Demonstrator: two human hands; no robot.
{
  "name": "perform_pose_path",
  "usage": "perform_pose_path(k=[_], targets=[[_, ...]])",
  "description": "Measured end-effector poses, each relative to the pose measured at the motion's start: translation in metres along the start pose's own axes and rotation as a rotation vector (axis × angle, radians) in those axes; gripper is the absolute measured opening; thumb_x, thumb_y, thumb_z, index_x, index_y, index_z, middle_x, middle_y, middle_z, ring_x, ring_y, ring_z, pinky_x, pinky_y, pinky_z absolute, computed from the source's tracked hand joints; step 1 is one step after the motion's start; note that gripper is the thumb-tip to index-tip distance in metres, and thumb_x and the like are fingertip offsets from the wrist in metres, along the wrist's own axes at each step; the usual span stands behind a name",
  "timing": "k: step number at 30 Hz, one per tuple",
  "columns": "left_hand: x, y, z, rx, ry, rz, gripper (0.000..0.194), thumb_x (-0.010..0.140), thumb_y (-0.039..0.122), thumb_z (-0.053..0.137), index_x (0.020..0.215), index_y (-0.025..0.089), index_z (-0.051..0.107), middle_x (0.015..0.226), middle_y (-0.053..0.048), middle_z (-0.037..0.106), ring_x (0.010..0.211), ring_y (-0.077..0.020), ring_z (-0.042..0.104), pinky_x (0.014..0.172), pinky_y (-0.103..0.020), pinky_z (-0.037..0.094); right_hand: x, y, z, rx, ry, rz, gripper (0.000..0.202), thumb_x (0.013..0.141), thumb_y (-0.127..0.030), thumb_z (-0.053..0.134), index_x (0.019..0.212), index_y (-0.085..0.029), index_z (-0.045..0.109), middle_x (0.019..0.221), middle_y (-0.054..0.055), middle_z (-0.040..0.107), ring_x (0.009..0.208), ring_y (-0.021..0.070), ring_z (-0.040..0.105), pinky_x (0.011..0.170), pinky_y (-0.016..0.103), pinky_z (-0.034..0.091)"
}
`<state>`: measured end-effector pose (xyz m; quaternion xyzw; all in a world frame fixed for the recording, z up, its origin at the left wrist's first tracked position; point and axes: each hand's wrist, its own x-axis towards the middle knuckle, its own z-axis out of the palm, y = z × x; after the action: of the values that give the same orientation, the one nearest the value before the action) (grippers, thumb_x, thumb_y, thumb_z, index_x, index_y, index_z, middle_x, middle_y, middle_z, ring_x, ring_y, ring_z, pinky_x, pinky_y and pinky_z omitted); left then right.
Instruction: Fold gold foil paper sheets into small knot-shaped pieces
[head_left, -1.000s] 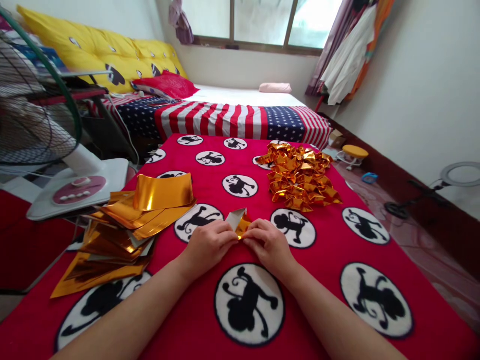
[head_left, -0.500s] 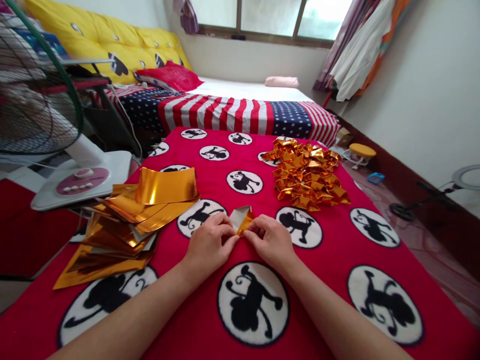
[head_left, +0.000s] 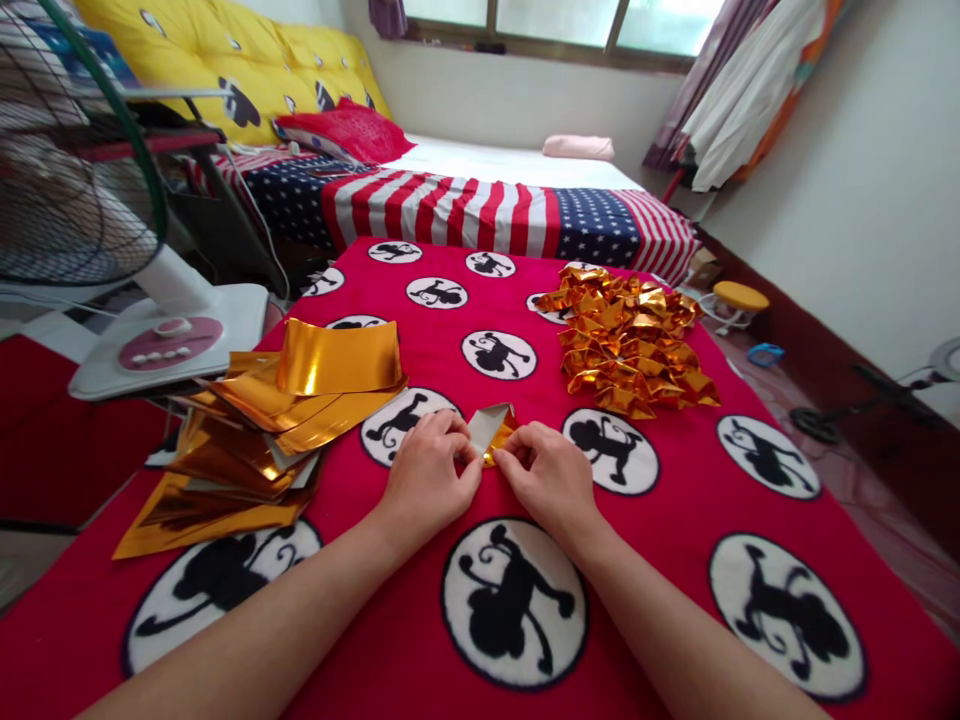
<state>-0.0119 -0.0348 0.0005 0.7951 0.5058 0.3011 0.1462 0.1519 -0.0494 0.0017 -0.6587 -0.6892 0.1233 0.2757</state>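
Observation:
A small piece of gold foil paper [head_left: 491, 430] with a pale grey back is partly folded at the middle of the red cloth. My left hand [head_left: 435, 470] pinches its left lower edge between thumb and fingers. From the other side my right hand [head_left: 547, 480] grips the gold lower corner, its fingertips close to those of my left hand. Loose gold sheets [head_left: 337, 360] lie in an uneven stack to the left. Beyond my right hand, many folded gold pieces [head_left: 630, 340] form a heap.
The red cloth [head_left: 645, 590] with monkey circles covers the table. A fan [head_left: 172, 300] stands at the left edge. Behind are a bed [head_left: 450, 215] and a red pillow [head_left: 349, 132]. A yellow stool [head_left: 741, 296] is on the floor at right.
The view has shifted slightly, so everything sits a little further right. The paper between my hands shows more of its grey side, with its top edge opened wider.

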Motion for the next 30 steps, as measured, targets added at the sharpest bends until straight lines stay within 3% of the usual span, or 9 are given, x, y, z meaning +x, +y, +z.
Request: perform_pose_path(k=[15,21,30], targets=[[0.0016,0.0023,0.0020,0.032,0.031,0.005,0.018,0.075,0.015,0.062,0.059,0.019,0.055,0.083,-0.004,0.059,0.085,-0.0203,0.055,0.077,-0.037,0.048,-0.0015,0.0028,0.0038,-0.003,0.032,-0.008,0.015,0.080,-0.031,0.068,0.069,-0.023,0.062,0.070,-0.002,0.062,0.067,0.0147,0.056,0.057,0.026,0.033],[0.0020,0.0031,0.0024,0.040,-0.006,-0.027,0.016,0.074,0.015,0.062,0.060,0.019,0.055,0.085,-0.005,0.059,0.087,-0.0213,0.055,0.079,-0.038,0.048,-0.0010,0.0006,0.0038,-0.022,0.031,0.026,0.016,0.078,-0.033,0.069,0.068,-0.023,0.062,0.067,-0.002,0.063,0.066,0.0151,0.057,0.056,0.026,0.032],[0.0033,-0.0024,0.0005,0.020,-0.044,-0.030,0.005,0.074,0.018,0.065,0.077,0.022,0.063,0.086,-0.003,0.059,0.089,-0.0228,0.055,0.080,-0.038,0.047,-0.0007,0.0015,0.0052,0.005,0.027,-0.017,0.005,0.079,-0.028,0.068,0.076,-0.025,0.065,0.067,-0.003,0.061,0.067,0.0148,0.056,0.056,0.026,0.031]])
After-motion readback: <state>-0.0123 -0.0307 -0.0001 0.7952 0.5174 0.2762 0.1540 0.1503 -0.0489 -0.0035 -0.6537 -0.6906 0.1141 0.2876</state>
